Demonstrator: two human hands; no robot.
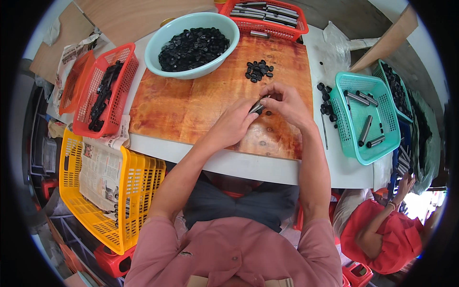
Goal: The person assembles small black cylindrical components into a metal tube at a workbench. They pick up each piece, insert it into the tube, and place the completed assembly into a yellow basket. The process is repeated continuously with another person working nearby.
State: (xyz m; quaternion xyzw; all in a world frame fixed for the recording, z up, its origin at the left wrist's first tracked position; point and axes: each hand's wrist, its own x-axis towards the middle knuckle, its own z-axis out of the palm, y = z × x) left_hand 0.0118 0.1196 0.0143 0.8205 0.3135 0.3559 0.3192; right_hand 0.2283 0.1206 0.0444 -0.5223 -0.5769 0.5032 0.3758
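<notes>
Over the wooden board, a short shiny metal tube with dark parts (257,107) is held at a slant between my two hands. My left hand (234,120) is closed around its lower part, covering much of it. At the far end, the thumb and bent fingers of my right hand (286,104) grip the tube; whether a small part is pinched there is hidden. Just beyond my hands lies a loose pile of small black caps (258,70). A pale green basin (150,52), heaped with many more black pieces, stands at the far left of the board (167,105).
A red basket (303,24) of metal tubes sits at the back. To the right, a green basket (356,148) holds several tubes, with loose caps (326,103) and a thin rod (325,131) beside it. Left are a red basket (126,71) and yellow crate (125,205). A co-worker (382,229) sits lower right.
</notes>
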